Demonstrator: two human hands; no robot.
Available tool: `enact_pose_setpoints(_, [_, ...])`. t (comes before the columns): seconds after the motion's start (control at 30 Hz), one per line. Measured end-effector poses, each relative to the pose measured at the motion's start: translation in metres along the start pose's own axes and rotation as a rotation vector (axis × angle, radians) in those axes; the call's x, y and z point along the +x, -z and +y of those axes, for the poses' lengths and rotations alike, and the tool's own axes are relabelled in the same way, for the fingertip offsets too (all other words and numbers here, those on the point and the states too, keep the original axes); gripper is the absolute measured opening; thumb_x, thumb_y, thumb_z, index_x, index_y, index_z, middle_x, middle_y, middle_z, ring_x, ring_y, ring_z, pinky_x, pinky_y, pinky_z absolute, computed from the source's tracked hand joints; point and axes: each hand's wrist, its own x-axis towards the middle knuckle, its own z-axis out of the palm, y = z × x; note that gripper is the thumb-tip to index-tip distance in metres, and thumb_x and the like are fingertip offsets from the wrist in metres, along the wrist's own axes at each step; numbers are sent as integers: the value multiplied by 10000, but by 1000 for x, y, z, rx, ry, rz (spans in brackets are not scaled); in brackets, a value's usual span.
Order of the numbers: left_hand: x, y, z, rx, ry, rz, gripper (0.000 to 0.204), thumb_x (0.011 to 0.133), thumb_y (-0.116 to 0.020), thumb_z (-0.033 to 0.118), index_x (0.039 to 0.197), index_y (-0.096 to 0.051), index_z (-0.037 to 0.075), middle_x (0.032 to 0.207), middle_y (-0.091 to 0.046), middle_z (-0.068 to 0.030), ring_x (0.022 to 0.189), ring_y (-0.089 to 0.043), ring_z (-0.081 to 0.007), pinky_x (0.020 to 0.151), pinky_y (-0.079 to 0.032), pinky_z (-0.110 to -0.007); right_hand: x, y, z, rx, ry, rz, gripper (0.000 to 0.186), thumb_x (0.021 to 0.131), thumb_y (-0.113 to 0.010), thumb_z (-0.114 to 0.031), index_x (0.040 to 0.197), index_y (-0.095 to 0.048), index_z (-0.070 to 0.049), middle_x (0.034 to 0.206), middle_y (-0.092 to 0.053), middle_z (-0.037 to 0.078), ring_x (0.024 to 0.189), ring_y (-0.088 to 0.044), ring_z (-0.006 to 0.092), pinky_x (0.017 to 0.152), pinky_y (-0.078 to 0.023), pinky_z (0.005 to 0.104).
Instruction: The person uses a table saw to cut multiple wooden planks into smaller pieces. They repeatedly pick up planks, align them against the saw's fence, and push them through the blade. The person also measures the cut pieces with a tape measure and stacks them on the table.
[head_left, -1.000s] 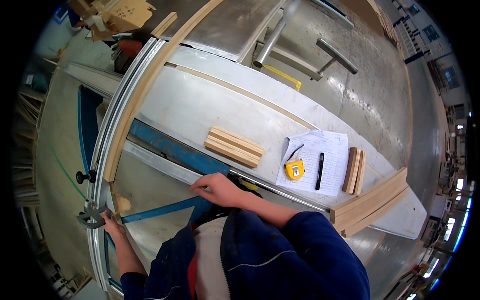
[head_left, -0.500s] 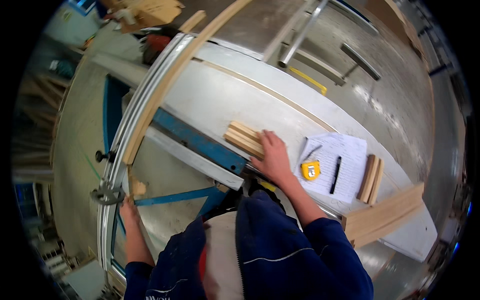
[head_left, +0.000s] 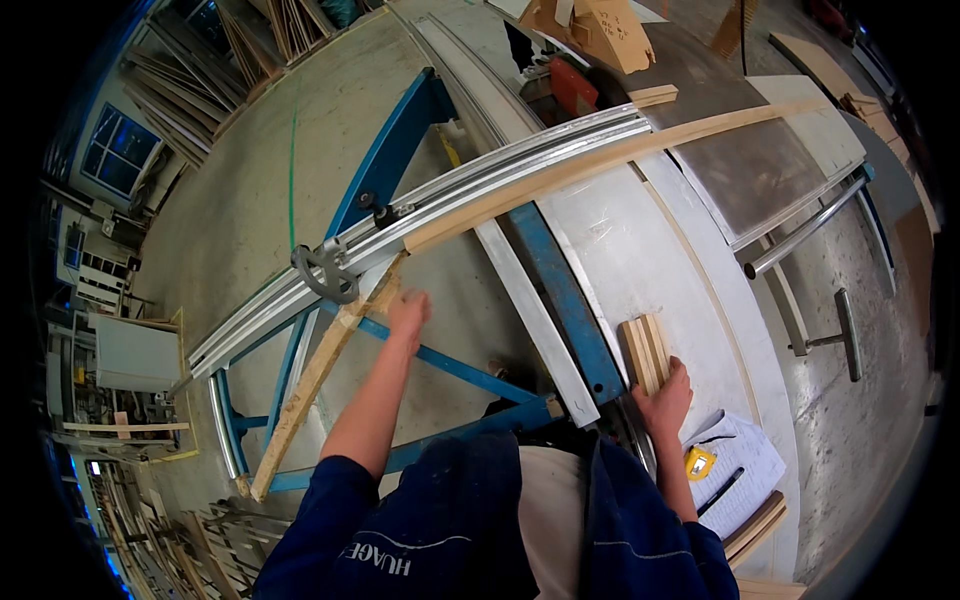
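My right hand (head_left: 665, 402) wraps round the near end of a small bundle of short wooden strips (head_left: 648, 350) lying on the pale metal table (head_left: 620, 230). Its thumb and fingers sit on either side of that end. My left hand (head_left: 408, 318) is raised over the blue frame with its fingers curled; whether anything is in them is hidden. Close beside it is a rough wooden batten (head_left: 310, 395), slanting down from the aluminium rail (head_left: 480, 190). A long light wooden strip (head_left: 590, 175) lies along that rail.
A dark handwheel (head_left: 325, 275) projects from the rail. Near my right forearm lie a written sheet (head_left: 755, 455), a yellow tape measure (head_left: 699, 462), a black pen (head_left: 722, 490) and more wooden strips (head_left: 755, 530). Blue frame bars (head_left: 455, 365) cross below the table.
The view has swung left, showing more floor and the rough batten. My left hand has come away from the rail beside the handwheel. My right hand stays at the short strips.
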Motion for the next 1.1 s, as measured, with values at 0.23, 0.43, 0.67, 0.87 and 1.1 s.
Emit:
enact_pose_setpoints(0.23, [109, -29, 32, -243, 48, -6, 430, 975, -728, 269, 1309, -594, 34, 1132, -667, -91, 893, -617, -172, 806, -526, -294, -5, -3, -1, -47, 44, 79, 861, 674, -875, -309, 1399, -512, -19, 1260, -632, 172, 1170, -593, 353, 1013, -439, 471])
enact_pose_setpoints(0.43, [132, -20, 11, -588, 134, -64, 331, 1011, -715, 194, 1270, -584, 36, 1161, -642, -82, 1086, -656, -212, 959, -581, -326, -2, 1, -4, -5, 43, 68, 844, 664, -893, -300, 1374, -532, -21, 1208, -640, 176, 1118, -609, 365, 973, -461, 472])
enact_pose_setpoints(0.67, [81, -13, -5, -465, -141, -207, 417, 966, -764, 106, 1328, -576, 18, 1199, -614, -71, 1132, -640, -193, 1020, -563, -318, -4, 4, -7, -4, -12, 56, 844, 659, -899, -296, 1372, -534, -30, 1211, -643, 171, 1135, -610, 363, 976, -462, 472])
enact_pose_setpoints(0.87, [83, -2, -3, -297, -272, -150, 482, 919, -796, 48, 1347, -578, 14, 1190, -643, -74, 1099, -636, -184, 967, -551, -303, -2, 0, -6, 21, -22, 23, 865, 663, -911, -308, 1381, -528, -14, 1225, -646, 196, 1123, -619, 391, 977, -480, 484])
enact_pose_setpoints(1.1, [95, -8, -9, -318, -213, -108, 507, 917, -796, 42, 1371, -575, -7, 1223, -645, -121, 1112, -665, -214, 991, -568, -321, -1, -3, 3, -6, 4, 44, 875, 668, -909, -321, 1387, -521, -6, 1225, -643, 213, 1123, -618, 405, 980, -485, 489])
